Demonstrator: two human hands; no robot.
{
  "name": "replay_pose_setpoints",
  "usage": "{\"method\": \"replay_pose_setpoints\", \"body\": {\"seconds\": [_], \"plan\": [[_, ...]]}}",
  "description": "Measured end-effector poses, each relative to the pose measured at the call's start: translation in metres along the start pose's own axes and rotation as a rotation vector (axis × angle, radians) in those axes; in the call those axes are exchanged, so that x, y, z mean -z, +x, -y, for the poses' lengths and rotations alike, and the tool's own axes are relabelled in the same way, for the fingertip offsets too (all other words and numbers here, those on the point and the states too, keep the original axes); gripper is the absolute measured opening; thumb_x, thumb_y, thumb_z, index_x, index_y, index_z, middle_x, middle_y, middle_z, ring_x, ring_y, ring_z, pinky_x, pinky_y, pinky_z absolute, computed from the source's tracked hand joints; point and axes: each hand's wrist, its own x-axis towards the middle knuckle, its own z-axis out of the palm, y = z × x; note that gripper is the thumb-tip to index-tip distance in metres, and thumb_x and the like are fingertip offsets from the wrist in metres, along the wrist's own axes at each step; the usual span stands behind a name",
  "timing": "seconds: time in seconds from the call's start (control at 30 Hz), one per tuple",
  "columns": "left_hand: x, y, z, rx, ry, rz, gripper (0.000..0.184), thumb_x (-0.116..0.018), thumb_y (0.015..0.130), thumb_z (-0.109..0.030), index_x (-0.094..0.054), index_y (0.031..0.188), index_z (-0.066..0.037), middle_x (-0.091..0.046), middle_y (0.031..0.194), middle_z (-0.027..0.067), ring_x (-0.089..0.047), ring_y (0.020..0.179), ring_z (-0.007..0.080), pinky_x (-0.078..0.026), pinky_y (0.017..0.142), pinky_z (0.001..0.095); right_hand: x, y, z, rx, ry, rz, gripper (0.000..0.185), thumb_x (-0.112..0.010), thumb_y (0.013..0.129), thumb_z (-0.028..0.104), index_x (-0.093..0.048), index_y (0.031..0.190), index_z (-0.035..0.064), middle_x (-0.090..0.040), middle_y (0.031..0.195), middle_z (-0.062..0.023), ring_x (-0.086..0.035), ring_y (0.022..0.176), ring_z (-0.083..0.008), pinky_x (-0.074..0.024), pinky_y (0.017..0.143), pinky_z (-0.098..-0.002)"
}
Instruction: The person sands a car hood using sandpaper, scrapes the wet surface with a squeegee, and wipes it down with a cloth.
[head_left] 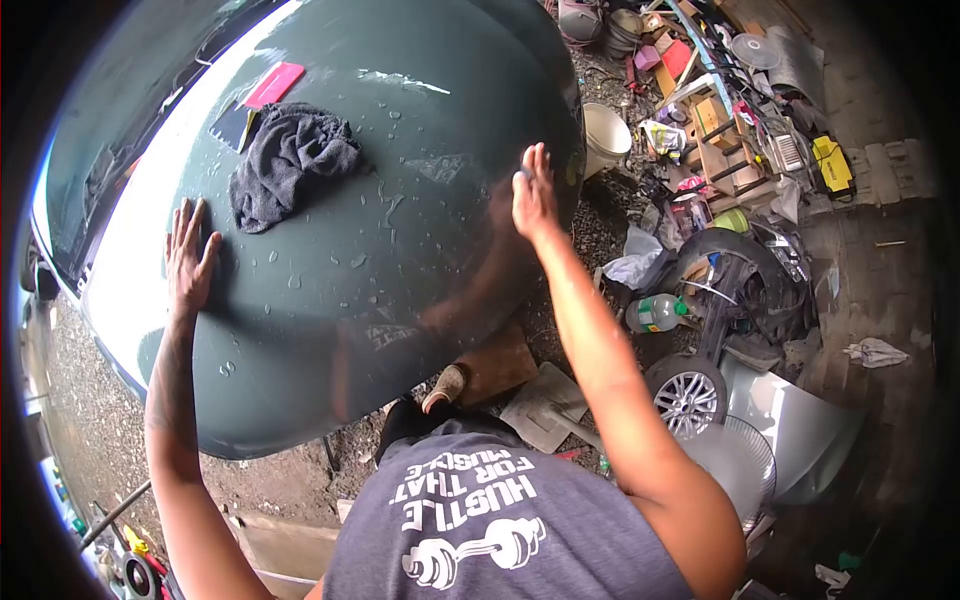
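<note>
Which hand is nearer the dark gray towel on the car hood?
The left hand, fingers spread on the hood close beside the towel. The right hand is farther off, near the hood edge by the white bucket.

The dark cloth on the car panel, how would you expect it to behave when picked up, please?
The cloth will probably hang floppy, since it lies bunched in soft folds. It may feel heavy for its size if damp, as water drops dot the panel around it.
</note>
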Motion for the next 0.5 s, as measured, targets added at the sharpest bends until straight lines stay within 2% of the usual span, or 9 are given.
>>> {"method": "replay_pose_setpoints", "body": {"seconds": [0.13, 0.2, 0.27, 0.33, 0.4, 0.5], "plan": [[-0.008, 0.003, 0.008, -0.004, 0.038, -0.004, 0.075, -0.040, 0.100, -0.066, -0.034, 0.161, -0.022, -0.023, 0.170, 0.0106, -0.016, 0.158, 0.0313, -0.006, 0.126, 0.0528, -0.013, -0.093, 0.044, 0.136, 0.048, -0.014, 0.065, -0.030, 0.104, 0.027, -0.018, 0.159, -0.0075, -0.010, 0.166, -0.0320, -0.012, 0.153, -0.0513, -0.0109, 0.125, -0.0575], [-0.008, 0.001, 0.009, 0.007, 0.025, 0.005, 0.076, -0.040, 0.100, -0.067, -0.034, 0.161, -0.023, -0.023, 0.170, 0.0107, -0.016, 0.158, 0.0316, -0.005, 0.126, 0.0533, -0.009, -0.073, 0.028, 0.174, -0.045, -0.012, 0.067, -0.031, 0.104, 0.027, -0.017, 0.158, -0.0090, -0.010, 0.166, -0.0324, -0.013, 0.153, -0.0514, -0.0119, 0.125, -0.0588], [-0.007, 0.002, 0.009, 0.000, 0.010, 0.002, 0.076, -0.040, 0.100, -0.066, -0.034, 0.161, -0.023, -0.022, 0.170, 0.0112, -0.016, 0.158, 0.0318, -0.006, 0.126, 0.0534, -0.001, -0.015, -0.002, 0.042, -0.074, -0.029, 0.065, -0.031, 0.104, 0.026, -0.019, 0.157, -0.0101, -0.012, 0.164, -0.0344, -0.015, 0.152, -0.0521, -0.0162, 0.125, -0.0560], [-0.003, 0.000, 0.003, 0.009, 0.011, 0.009, 0.076, -0.040, 0.100, -0.066, -0.034, 0.161, -0.022, -0.022, 0.170, 0.0114, -0.016, 0.158, 0.0317, -0.006, 0.126, 0.0533, 0.008, 0.028, -0.022, -0.098, -0.089, 0.020, 0.064, -0.026, 0.106, 0.027, -0.020, 0.155, -0.0141, -0.014, 0.163, -0.0363, -0.014, 0.152, -0.0517, -0.0156, 0.125, -0.0548], [-0.002, 0.003, 0.002, 0.001, 0.009, -0.001, 0.076, -0.040, 0.100, -0.066, -0.034, 0.161, -0.022, -0.023, 0.170, 0.0116, -0.016, 0.158, 0.0317, -0.006, 0.126, 0.0532, -0.003, 0.006, -0.006, -0.068, -0.014, -0.053, 0.065, -0.027, 0.106, 0.027, -0.020, 0.155, -0.0145, -0.014, 0.163, -0.0359, -0.014, 0.152, -0.0524, -0.0143, 0.126, -0.0548], [-0.009, 0.003, 0.008, 0.006, 0.044, -0.002, 0.076, -0.039, 0.100, -0.067, -0.034, 0.161, -0.022, -0.022, 0.170, 0.0117, -0.015, 0.158, 0.0313, -0.006, 0.127, 0.0531, -0.007, -0.078, 0.029, 0.082, -0.008, -0.017, 0.070, -0.034, 0.105, 0.030, -0.017, 0.156, -0.0142, -0.010, 0.164, -0.0368, -0.012, 0.151, -0.0549, -0.0106, 0.125, -0.0572]]}}
